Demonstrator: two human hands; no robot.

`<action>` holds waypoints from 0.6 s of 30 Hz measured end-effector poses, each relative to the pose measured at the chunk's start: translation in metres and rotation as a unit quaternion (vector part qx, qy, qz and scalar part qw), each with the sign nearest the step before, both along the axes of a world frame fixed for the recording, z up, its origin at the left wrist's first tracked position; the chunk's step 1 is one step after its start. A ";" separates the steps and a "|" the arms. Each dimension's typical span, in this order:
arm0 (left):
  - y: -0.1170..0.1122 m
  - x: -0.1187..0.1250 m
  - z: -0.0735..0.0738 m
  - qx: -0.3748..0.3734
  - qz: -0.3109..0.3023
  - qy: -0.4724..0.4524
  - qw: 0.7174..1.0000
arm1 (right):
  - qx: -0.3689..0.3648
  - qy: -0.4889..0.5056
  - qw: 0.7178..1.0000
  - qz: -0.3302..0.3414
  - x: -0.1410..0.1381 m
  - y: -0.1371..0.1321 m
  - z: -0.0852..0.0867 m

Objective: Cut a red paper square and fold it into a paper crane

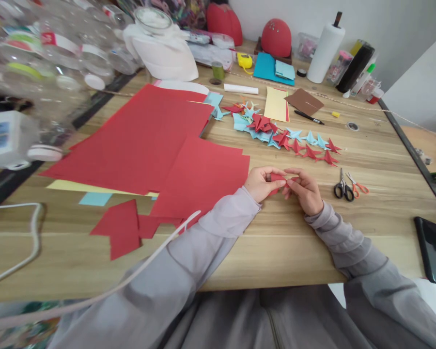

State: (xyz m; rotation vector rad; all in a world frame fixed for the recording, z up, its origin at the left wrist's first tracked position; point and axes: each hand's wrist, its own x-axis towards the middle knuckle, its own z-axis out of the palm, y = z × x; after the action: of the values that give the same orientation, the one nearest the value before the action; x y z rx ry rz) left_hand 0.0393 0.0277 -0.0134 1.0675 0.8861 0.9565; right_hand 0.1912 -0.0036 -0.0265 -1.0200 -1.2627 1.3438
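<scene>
Between my two hands is a small folded piece of red paper (277,178), held just above the table. My left hand (260,183) pinches its left side. The fingertips of my right hand (305,190) close on its right end, and they hide part of it. Large red paper sheets (203,169) lie beside and under my left forearm. Beyond my hands, several red folded paper cranes (311,152) and light blue paper cranes (310,138) stand in rows. Black-handled scissors (343,186) and orange-handled scissors (358,185) lie to the right of my right hand.
Red paper squares (125,228) lie at the left front. A white cable (160,247) crosses over my left sleeve. Plastic bottles (58,58) crowd the far left. A phone (433,249) rests at the right edge. A black pen (308,117) and brown paper (303,101) lie farther back.
</scene>
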 end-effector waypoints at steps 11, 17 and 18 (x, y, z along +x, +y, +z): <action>0.000 0.000 -0.009 0.035 -0.007 0.026 0.999 | 0.003 -0.020 0.999 -0.035 -0.002 0.001 0.001; -0.002 0.002 -0.010 0.051 0.014 0.058 0.997 | 0.015 -0.045 0.998 -0.046 -0.002 -0.001 0.000; -0.002 0.002 -0.010 0.048 0.014 0.062 0.997 | 0.017 -0.044 0.998 -0.045 -0.002 -0.001 0.000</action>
State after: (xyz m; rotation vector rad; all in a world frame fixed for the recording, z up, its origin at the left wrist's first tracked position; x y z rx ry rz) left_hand 0.0414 0.0257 -0.0235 1.2104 0.9668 0.9715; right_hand 0.1888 -0.0048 -0.0265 -1.1096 -1.2857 1.2170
